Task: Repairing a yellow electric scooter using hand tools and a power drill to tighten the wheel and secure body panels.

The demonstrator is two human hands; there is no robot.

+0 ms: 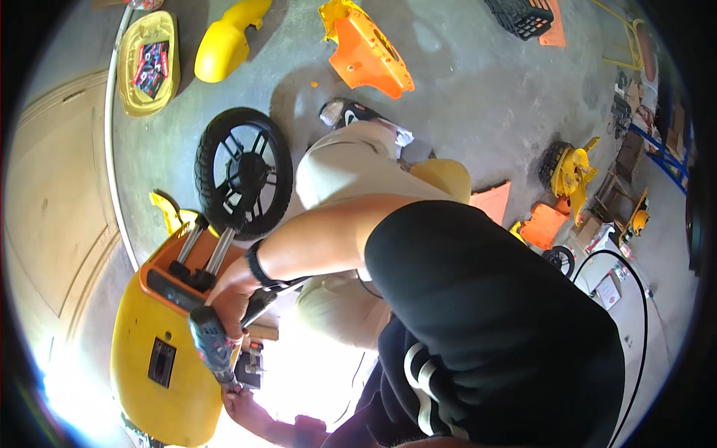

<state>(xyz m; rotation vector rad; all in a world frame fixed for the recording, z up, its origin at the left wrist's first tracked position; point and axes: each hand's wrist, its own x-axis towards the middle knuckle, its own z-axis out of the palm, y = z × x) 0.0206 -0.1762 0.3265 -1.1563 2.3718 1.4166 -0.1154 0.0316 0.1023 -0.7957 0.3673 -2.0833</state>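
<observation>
My right hand [233, 297], with a black band on its wrist, grips a cordless drill [211, 342] held alongside a yellow vehicle body [146, 351]. The drill's front end points toward the body's near edge. There my left hand [243, 405] has its fingers closed together by the drill's tip; whatever lies between them is hidden. An orange panel [175, 261] crosses the top of the yellow body. From it two metal fork tubes [219, 252] run to a black spoked wheel [245, 173]. A dark rectangular fitting [161, 362] is set in the yellow surface.
Beyond the wheel lie a yellow tray [125, 93] with small printed packets, a yellow fender [224, 48] and an orange-yellow panel [366, 52]. A black crate [519, 19] stands farther off. More orange panels [544, 225] and a cable [644, 336] are at the right.
</observation>
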